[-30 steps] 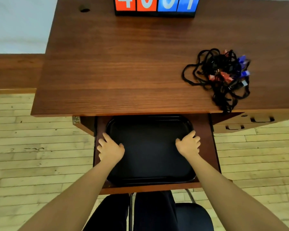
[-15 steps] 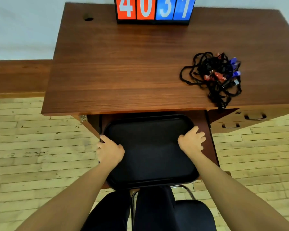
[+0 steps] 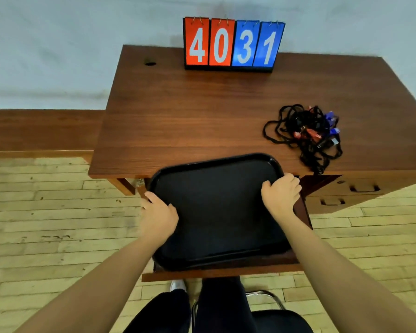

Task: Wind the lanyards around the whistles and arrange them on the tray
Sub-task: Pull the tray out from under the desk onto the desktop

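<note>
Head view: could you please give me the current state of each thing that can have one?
tray: empty, held at both sides, far edge overlapping the desk's front edge
left hand: grips the tray's left rim
right hand: grips the tray's right rim
pull-out shelf: pulled out
whistles and lanyards: tangled pile on the desk, unwound
scoreboard: upright, reading 40 31

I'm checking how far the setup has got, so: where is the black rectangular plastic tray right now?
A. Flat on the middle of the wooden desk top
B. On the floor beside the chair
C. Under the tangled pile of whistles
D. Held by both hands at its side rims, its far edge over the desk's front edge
D: the left hand and right hand grip the side rims of the black tray, whose far edge overlaps the wooden desk front.
</note>
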